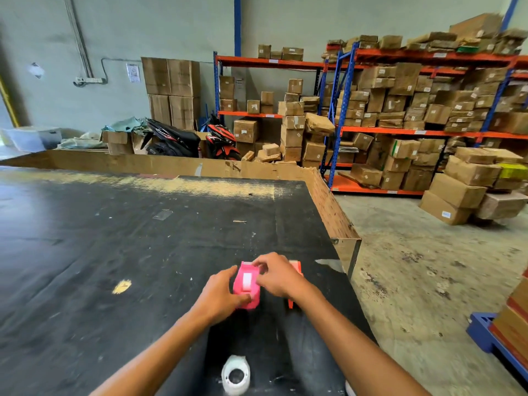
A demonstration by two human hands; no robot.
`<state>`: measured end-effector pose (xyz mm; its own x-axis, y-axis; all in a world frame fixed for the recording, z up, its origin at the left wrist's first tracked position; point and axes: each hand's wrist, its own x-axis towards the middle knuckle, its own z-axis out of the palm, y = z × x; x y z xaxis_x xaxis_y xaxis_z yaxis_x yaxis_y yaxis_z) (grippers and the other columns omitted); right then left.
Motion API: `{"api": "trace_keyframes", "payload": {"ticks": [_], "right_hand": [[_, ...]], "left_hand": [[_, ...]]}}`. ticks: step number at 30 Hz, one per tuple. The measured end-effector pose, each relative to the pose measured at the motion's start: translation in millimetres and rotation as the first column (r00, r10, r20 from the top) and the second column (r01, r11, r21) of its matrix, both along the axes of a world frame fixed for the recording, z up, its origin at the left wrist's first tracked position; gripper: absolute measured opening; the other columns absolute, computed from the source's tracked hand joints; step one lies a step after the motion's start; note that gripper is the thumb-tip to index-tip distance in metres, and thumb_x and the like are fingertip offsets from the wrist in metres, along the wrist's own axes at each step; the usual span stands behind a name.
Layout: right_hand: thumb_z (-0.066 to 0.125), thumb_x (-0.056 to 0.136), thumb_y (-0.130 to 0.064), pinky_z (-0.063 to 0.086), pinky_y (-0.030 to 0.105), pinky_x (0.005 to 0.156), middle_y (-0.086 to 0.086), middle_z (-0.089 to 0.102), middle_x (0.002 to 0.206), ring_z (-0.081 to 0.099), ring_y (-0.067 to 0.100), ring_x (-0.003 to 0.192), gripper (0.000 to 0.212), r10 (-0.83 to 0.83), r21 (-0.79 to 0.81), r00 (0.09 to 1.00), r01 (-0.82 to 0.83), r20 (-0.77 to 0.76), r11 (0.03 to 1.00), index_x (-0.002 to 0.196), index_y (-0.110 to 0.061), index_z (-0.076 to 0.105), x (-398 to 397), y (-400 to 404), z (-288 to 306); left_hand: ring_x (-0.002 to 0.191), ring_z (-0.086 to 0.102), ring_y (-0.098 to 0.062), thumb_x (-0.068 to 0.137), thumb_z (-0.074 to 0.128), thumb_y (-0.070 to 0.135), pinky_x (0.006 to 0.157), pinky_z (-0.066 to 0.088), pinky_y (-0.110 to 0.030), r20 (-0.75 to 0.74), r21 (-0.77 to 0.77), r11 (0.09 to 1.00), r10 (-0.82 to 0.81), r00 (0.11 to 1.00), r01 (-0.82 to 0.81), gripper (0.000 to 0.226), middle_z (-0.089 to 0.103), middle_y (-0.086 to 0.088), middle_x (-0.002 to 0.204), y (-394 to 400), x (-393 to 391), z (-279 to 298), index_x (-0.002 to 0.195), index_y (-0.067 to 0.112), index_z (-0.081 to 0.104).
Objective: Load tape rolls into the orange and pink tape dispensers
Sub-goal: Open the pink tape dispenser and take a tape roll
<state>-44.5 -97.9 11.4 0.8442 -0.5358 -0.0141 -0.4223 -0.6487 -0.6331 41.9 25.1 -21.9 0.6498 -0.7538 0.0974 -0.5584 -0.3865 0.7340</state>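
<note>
On a black worktable (114, 238), a person's left hand (220, 295) grips the near left side of a pink tape dispenser (246, 284) holding a pale tape roll (247, 280). The right hand (278, 274) pinches at its top right. An orange tape dispenser (295, 268) sits just beyond, mostly hidden.

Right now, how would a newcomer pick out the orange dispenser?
Find the black table and its near right corner. Both hands work on the pink dispenser there; the orange dispenser stands just right of it, mostly hidden behind the right hand.
</note>
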Motion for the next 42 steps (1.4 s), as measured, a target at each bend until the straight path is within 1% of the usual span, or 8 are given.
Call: {"api": "trace_keyframes", "payload": {"ticks": [4,12,17,22,25,29,36,42], "right_hand": [[0.059,0.076,-0.007,0.043,0.03,0.069,0.014,0.063,0.094,0.06,0.028,0.084,0.029,0.003,-0.058,0.964,-0.019,-0.265,0.998,0.104,-0.01,0.068,21.0,11.8,0.3],[0.058,0.065,-0.007,0.036,0.028,0.055,0.015,0.069,0.094,0.066,0.035,0.093,0.013,-0.076,-0.317,0.943,-0.032,-0.323,0.948,0.06,-0.018,0.055,35.4,30.4,8.5],[0.055,0.082,-0.016,0.044,0.039,0.081,0.019,0.06,0.111,0.058,0.037,0.104,0.023,-0.131,-0.331,0.982,0.079,-0.137,0.94,0.101,-0.005,0.061,12.6,32.4,-2.4],[0.063,0.081,-0.025,0.041,0.034,0.078,0.01,0.054,0.095,0.051,0.029,0.099,0.021,-0.175,-0.272,0.982,0.189,0.074,0.944,0.097,-0.011,0.063,-21.2,34.2,-0.6],[0.064,0.079,-0.025,0.04,0.035,0.072,0.01,0.055,0.086,0.049,0.027,0.093,0.016,-0.137,-0.27,0.983,0.165,0.12,0.949,0.088,-0.012,0.062,-30.2,46.4,5.6],[0.07,0.076,-0.022,0.045,0.037,0.076,0.0,0.048,0.078,0.051,0.022,0.081,0.024,-0.111,-0.179,0.965,0.156,0.239,0.971,0.1,-0.021,0.069,-37.3,70.4,8.0],[0.069,0.078,0.001,0.043,0.003,0.065,0.019,0.069,0.098,0.056,0.005,0.07,0.034,-0.313,0.089,0.816,0.31,0.487,0.947,0.112,-0.004,0.067,-45.1,98.3,0.8],[0.072,0.079,-0.006,0.048,0.007,0.077,0.003,0.073,0.099,0.065,0.001,0.085,0.037,-0.275,0.149,0.827,0.232,0.49,0.961,0.115,-0.017,0.068,-59.8,106.3,0.9]], "left_hand": [[0.081,0.066,-0.021,0.065,0.076,0.038,0.079,0.054,-0.039,0.037,0.072,0.992,-0.106,0.994,0.104,0.04,0.073,0.0,0.086,0.0,7.9,-6.2,0.099,0.02,0.068],[0.07,0.053,-0.019,0.065,0.07,0.053,0.06,0.038,-0.029,0.115,0.177,0.98,-0.114,0.987,0.093,0.037,0.062,0.002,0.079,-0.1,13.0,-1.0,0.074,0.021,0.052],[0.085,0.063,-0.024,0.064,0.069,0.053,0.067,0.045,-0.031,0.095,0.196,0.976,-0.116,0.989,0.095,0.042,0.068,0.0,0.093,2.5,12.9,-1.5,0.088,0.02,0.06],[0.122,0.051,-0.027,0.077,0.064,0.035,0.1,0.041,-0.033,-0.049,0.082,0.98,-0.18,0.982,0.184,0.056,0.058,-0.011,0.129,9.5,8.3,6.8,0.13,0.02,0.053],[0.088,0.063,-0.023,0.087,0.055,0.017,0.078,0.048,-0.029,-0.248,-0.212,0.976,-0.105,0.963,0.052,0.022,0.071,-0.011,0.097,17.0,-1.5,19.5,0.101,0.014,0.072],[0.045,0.053,-0.014,0.089,0.059,0.023,0.057,0.055,-0.029,-0.556,-0.302,0.953,-0.147,0.818,-0.034,0.037,0.059,-0.007,0.053,26.6,-17.2,29.9,0.057,0.009,0.068],[0.073,0.067,-0.026,0.088,0.063,0.022,0.084,0.056,-0.041,-0.628,-0.392,0.92,-0.251,0.737,-0.02,0.026,0.075,-0.024,0.083,38.6,-22.6,28.1,0.079,0.001,0.075],[0.073,0.07,-0.016,0.086,0.066,0.021,0.075,0.059,-0.019,-0.671,-0.41,0.911,-0.328,0.665,0.036,0.023,0.078,-0.011,0.08,48.7,-19.3,20.8,0.082,0.001,0.077]]}}
